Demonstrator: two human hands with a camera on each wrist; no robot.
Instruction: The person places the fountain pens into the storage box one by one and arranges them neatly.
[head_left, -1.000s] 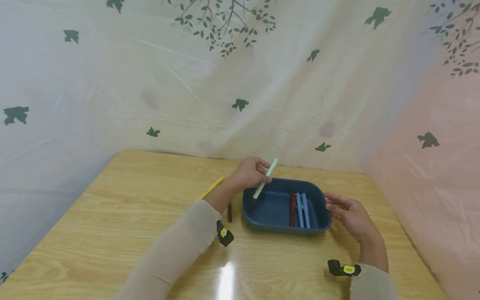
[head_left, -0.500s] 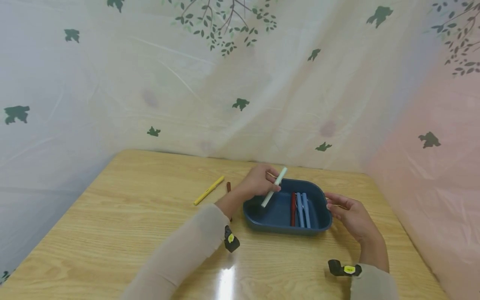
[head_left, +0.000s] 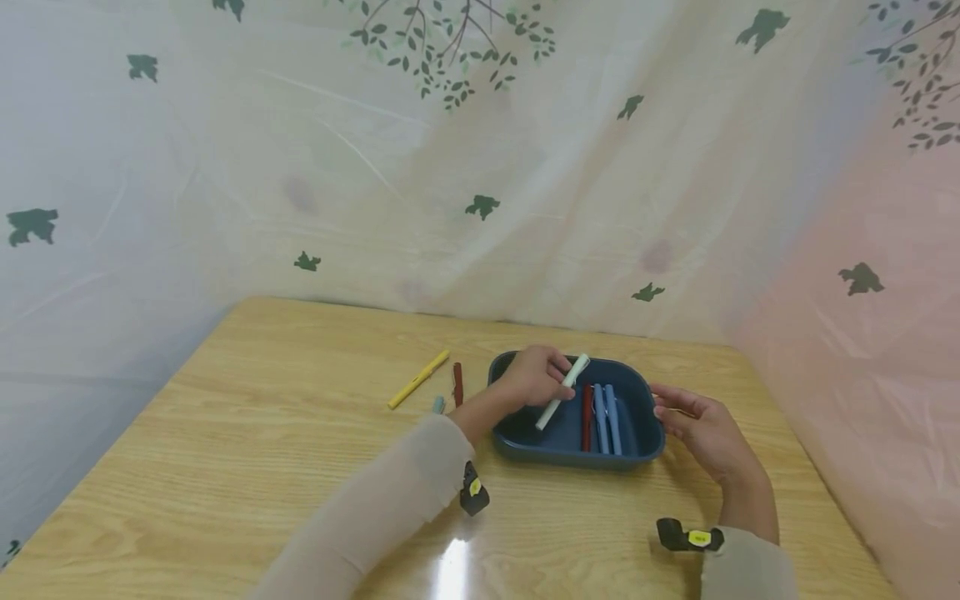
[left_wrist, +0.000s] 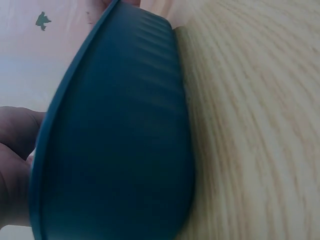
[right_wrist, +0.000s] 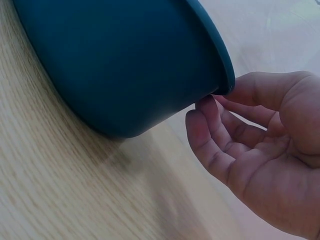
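In the head view my left hand (head_left: 534,379) pinches a pale mint pen (head_left: 552,408), held slanted over the left half of a dark blue rectangular tray (head_left: 577,458). Inside the tray, a red pen (head_left: 587,418) and two blue pens (head_left: 600,421) lie side by side toward the right. My right hand (head_left: 697,427) holds the tray's right end; in the right wrist view thumb and fingertips meet at its rim (right_wrist: 227,75). The tray's outer wall (left_wrist: 115,125) fills much of the left wrist view and hides the held pen there.
Left of the tray on the wooden table (head_left: 262,467) lie a yellow pen (head_left: 418,380) and a brownish-red pen (head_left: 458,383). The end of a light teal pen (head_left: 438,404) shows beside my left wrist, which covers the rest. A printed curtain (head_left: 375,208) hangs behind the table.
My left hand has moved right and toward me with the mint pen, farther over the tray. The yellow pen and the teal pen's end have come into sight. My right hand stays put.
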